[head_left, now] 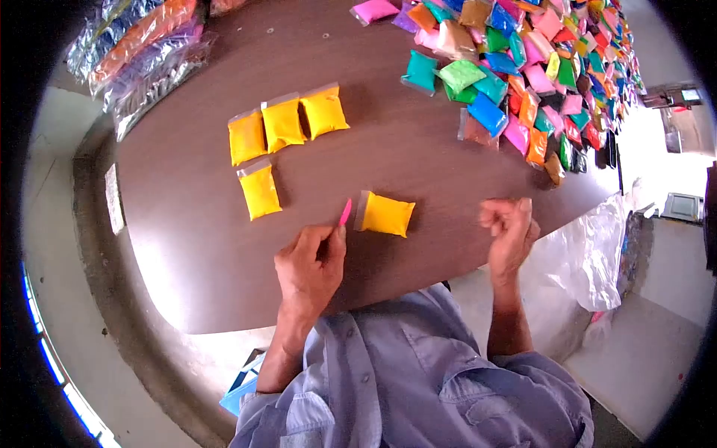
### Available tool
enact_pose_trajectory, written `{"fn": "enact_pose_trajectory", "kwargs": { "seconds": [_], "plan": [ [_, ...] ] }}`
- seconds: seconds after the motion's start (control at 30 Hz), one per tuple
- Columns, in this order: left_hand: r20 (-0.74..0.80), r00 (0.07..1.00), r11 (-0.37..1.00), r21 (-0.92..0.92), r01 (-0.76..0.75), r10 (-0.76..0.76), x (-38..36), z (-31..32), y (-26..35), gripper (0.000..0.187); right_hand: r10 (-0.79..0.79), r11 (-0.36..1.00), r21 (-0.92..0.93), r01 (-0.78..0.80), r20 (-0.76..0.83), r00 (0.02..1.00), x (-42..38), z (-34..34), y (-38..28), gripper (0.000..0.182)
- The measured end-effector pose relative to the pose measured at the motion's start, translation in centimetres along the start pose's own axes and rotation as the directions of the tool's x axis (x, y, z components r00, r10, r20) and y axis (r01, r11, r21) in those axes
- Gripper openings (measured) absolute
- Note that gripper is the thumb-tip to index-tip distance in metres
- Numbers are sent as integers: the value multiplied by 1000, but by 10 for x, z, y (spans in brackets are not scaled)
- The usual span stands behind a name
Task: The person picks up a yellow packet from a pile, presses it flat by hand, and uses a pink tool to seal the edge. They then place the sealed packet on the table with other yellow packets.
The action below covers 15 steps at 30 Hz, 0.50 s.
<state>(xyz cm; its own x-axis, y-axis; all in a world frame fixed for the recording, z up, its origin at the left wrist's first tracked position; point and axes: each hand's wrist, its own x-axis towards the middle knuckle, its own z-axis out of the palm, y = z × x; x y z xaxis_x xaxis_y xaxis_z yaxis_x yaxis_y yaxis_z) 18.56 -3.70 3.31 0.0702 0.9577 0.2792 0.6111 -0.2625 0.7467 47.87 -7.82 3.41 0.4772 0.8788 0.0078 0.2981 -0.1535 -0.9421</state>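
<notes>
My left hand (310, 265) pinches a thin pink stick (345, 212) that points up and away, just left of a yellow packet (388, 215). This small clear bag of yellow material lies alone on the table. My right hand (510, 231) is held over the table's near right part, fingers curled in, slightly blurred; nothing shows in them. Farther left, another yellow packet (260, 193) lies below a row of three: a left packet (247, 140), a middle packet (283, 125) and a right packet (325, 110).
A large heap of small packets in many colours (538, 75) covers the far right of the brown table (187, 246). Bundles of clear plastic bags (149, 56) lie at the far left corner. Clear plastic sheeting (590, 254) hangs by the right edge.
</notes>
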Motion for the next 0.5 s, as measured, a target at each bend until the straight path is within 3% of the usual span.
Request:
{"fn": "enact_pose_trajectory", "kwargs": {
  "seconds": [0.03, 0.07, 0.13, 0.17, 0.23, 0.27, 0.3, 0.37, 0.5],
  "plan": [
    [20, 1000, 1000, -1, 15, -15, 2, -4, 2, 11, 31, 989, -140, -38, -54, 998, 4, -12, 1, 53],
    [37, 999, 999, 3, 33, -33, 3, -8, 2, 11, 31, 990, -139, -38, -53, 998, 4, -21, 4, 53],
    [25, 998, 997, -38, 62, -61, 1, -4, 0, 11, 46, 986, -148, -72, -174, 984, 4, -28, 4, 29],
    [21, 996, 993, -80, 92, -91, -1, -2, 1, 11, 46, 987, -146, -69, -160, 986, 2, -23, 4, 29],
    [54, 997, 997, -51, 58, -55, -6, 1, 3, 11, -133, 980, -170, 102, -178, 975, -8, -4, -12, 23],
    [89, 996, 999, -34, 10, -7, -7, 4, 5, 12, -136, 971, -207, 122, -52, 989, -12, -7, -4, 33],
    [86, 996, 999, -30, 15, -12, -9, 10, 8, 12, -136, 971, -204, 124, -45, 990, -13, -1, -6, 33],
    [78, 994, 995, -82, -64, 71, -13, 21, 15, 14, -483, 724, -405, 559, 281, 829, -17, 21, -14, 35],
    [155, 988, 1000, 5, -6, 5, -9, 20, 18, 12, -464, 793, -240, 560, 358, 810, -22, 67, -29, 39]
  ]
}}
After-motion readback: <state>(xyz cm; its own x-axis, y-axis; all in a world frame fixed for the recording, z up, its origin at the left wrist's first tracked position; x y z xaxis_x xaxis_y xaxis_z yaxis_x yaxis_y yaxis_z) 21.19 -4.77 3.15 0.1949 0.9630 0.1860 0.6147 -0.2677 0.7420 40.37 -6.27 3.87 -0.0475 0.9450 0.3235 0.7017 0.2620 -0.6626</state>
